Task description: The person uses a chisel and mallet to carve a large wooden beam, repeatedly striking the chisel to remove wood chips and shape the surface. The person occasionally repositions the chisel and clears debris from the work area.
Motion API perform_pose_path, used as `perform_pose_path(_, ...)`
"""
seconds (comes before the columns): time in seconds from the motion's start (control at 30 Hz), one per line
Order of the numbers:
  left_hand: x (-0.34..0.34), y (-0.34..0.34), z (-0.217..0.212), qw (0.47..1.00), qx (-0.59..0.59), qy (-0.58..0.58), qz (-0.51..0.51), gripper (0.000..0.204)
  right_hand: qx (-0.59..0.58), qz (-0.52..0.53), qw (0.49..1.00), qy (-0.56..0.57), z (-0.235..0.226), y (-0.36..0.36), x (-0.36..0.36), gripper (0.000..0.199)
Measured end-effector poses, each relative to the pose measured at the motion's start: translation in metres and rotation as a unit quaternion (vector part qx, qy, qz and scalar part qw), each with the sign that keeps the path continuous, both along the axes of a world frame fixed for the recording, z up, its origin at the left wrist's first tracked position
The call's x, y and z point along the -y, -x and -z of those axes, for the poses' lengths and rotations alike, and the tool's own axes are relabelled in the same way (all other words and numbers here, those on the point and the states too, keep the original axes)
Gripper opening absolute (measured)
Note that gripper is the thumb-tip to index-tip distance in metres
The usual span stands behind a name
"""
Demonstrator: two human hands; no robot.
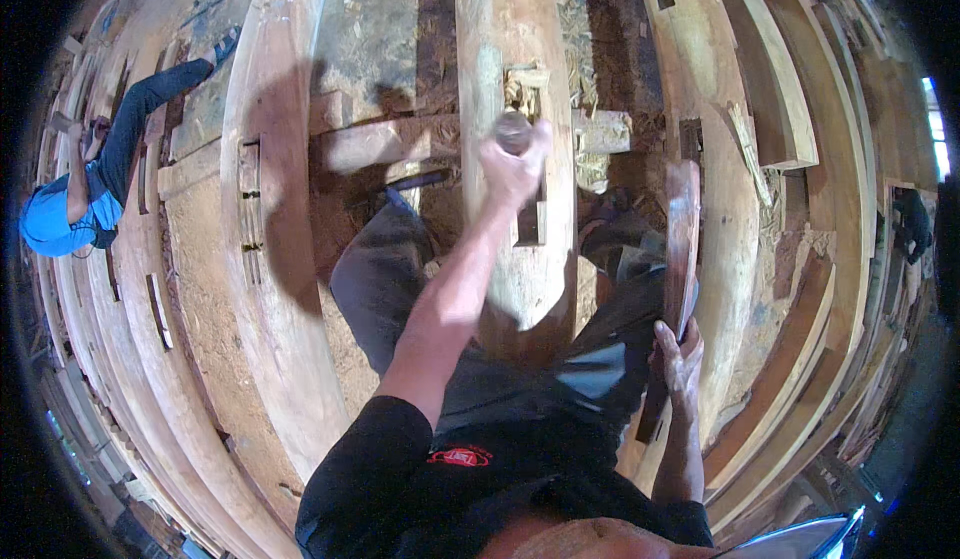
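Note:
Between my legs runs a thick pale timber beam (510, 19) with mortises cut along its middle. My left hand (516, 174) is wrapped round the upright handle of a chisel (514, 131), over a mortise. Only the round butt shows; the blade is hidden below my fist. Curled wood shavings (527, 84) fill the slot just beyond it, and a square mortise (530, 224) lies open on the near side. At my right side, my right hand (680, 354) grips the lower part of a long, flat wooden club (683, 249), held raised and apart from the chisel.
Another mortised beam (275, 109) lies to my left, and one (705, 49) to my right. A short crosspiece (385, 142) passes beneath my beam. Further timbers (840, 259) are stacked at the right. At far left, a person in blue (75, 204) works. Shavings litter the floor.

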State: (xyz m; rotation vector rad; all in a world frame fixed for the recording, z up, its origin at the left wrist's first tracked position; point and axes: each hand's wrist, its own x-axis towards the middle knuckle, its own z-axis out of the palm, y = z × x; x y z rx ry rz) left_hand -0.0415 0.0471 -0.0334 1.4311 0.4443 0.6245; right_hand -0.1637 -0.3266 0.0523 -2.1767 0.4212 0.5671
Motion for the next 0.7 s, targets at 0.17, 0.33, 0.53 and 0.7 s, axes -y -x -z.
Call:
perform_pose_path(0.17,-0.100,-0.070,-0.119,0.869,0.269,-0.369,-0.192,0.022,-0.040,0.031,0.997,-0.058,-0.021,-0.011,-0.013,0.045)
perform_pose_path(0.33,-0.096,-0.016,-0.151,0.920,0.370,-0.121,-0.043,0.023,-0.072,0.023,0.995,-0.065,-0.023,-0.015,0.002,0.048)
perform_pose_path(0.53,-0.051,0.071,-0.072,0.928,0.369,-0.041,0.015,0.013,-0.048,0.030,0.969,-0.240,0.030,-0.031,-0.039,0.030)
perform_pose_path(0.7,0.002,0.125,-0.035,0.884,0.286,-0.347,0.130,0.059,-0.144,-0.005,0.948,-0.284,0.130,-0.091,-0.093,0.032)
